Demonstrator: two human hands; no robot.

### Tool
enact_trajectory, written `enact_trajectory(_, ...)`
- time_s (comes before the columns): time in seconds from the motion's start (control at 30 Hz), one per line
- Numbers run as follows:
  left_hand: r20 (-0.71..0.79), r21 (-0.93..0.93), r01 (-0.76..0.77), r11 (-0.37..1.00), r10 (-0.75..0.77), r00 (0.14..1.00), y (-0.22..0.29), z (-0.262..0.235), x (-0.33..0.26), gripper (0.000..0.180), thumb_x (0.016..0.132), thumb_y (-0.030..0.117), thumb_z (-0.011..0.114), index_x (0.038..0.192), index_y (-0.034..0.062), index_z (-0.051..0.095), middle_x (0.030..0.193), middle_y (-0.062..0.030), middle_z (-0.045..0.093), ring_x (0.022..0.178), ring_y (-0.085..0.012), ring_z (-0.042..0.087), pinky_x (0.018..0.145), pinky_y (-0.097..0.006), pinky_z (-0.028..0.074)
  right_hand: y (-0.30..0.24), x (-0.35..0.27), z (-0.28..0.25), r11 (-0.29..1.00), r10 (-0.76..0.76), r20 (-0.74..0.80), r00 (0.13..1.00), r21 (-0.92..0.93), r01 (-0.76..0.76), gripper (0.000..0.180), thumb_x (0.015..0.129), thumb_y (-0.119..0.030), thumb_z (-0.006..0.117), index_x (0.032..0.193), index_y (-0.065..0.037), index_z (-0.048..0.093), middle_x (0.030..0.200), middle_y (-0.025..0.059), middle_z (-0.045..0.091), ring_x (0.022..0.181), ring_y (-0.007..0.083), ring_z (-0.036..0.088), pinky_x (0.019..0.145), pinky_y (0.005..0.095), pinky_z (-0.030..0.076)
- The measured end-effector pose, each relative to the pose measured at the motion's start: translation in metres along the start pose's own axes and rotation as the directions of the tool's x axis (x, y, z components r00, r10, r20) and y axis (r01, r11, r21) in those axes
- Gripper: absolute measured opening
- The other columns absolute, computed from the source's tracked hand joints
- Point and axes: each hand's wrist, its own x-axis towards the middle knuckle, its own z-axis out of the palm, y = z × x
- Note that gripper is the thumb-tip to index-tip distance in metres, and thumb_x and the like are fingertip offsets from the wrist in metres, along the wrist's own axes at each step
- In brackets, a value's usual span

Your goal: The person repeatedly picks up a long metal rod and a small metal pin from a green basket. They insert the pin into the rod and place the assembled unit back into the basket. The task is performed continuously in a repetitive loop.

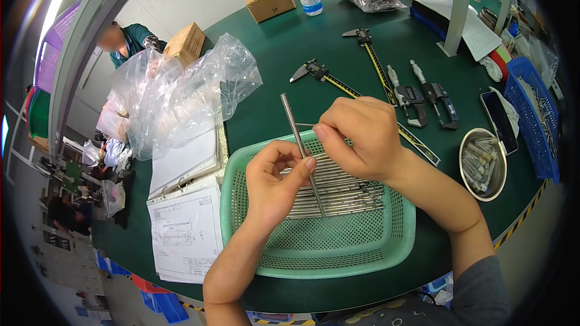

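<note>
My left hand (275, 184) pinches a slim steel rod (293, 124) between thumb and fingers. The rod stands tilted, its top leaning away to the left and its lower end above the basket. Close to its right, my right hand (362, 139) is closed with the fingers curled in, and a thin metal pin (306, 124) sticks out from it toward the rod. Below both hands is a green plastic mesh basket (320, 267). Several similar steel rods (347, 196) lie side by side in it, partly hidden by my hands.
Two calipers (379, 66) and two digital micrometers (408, 99) lie beyond my right hand. Rightward are a metal bowl (494, 184) of small tubes, a phone (500, 122) and a blue basket (531, 127). A binder with drawings (184, 235) and clear plastic bags (181, 93) are left. Another person (130, 42) is far left.
</note>
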Motion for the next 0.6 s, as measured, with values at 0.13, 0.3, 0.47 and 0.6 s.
enact_trajectory(0.13,0.014,-0.008,-0.001,1.0,0.001,1.0,-0.0014,0.0013,-0.0011,0.012,0.079,0.0,0.062,0.085,-0.0008,0.053,0.083,-0.0053,0.057,0.073,-0.0091,0.057,0.057,-0.021,0.052,0.0002,0.0,-0.0022,0.998,-0.046,-0.025,0.999,0.05,0.047,0.011,0.064,-0.006,0.06,0.06,-0.007,0.049,0.052,0.0037,0.047,0.041,0.0197,0.045,0.04,0.0302,0.032)
enact_trajectory(0.3,-0.011,-0.056,0.016,0.998,-0.016,1.0,-0.0001,-0.004,0.0009,0.011,0.08,0.0,0.061,0.086,-0.0006,0.052,0.085,-0.0058,0.057,0.075,-0.0103,0.058,0.059,-0.023,0.053,-0.0011,0.0005,-0.0028,0.993,-0.089,-0.026,0.996,0.076,0.091,0.01,0.061,-0.003,0.058,0.059,-0.006,0.048,0.05,0.0031,0.045,0.039,0.0181,0.042,0.039,0.0292,0.03)
enact_trajectory(0.47,0.029,-0.103,0.031,0.994,-0.028,0.999,0.0009,-0.0039,0.0006,0.011,0.08,0.0,0.061,0.087,0.0,0.052,0.087,-0.0059,0.056,0.077,-0.0112,0.059,0.059,-0.023,0.054,0.0015,-0.0012,0.0014,0.995,-0.067,0.035,0.997,0.076,0.064,0.011,0.06,-0.004,0.058,0.058,-0.006,0.048,0.05,0.0032,0.045,0.038,0.0182,0.042,0.039,0.0292,0.03)
enact_trajectory(0.6,0.026,-0.106,0.029,0.994,-0.027,0.999,0.0014,-0.0034,0.0007,0.011,0.08,0.0,0.061,0.086,0.0005,0.052,0.087,-0.0055,0.057,0.077,-0.0111,0.059,0.059,-0.023,0.054,0.0018,-0.0014,0.0009,0.995,-0.071,0.063,0.996,0.069,0.066,0.01,0.06,-0.004,0.059,0.058,-0.007,0.049,0.05,0.0031,0.045,0.039,0.0183,0.042,0.039,0.0291,0.031)
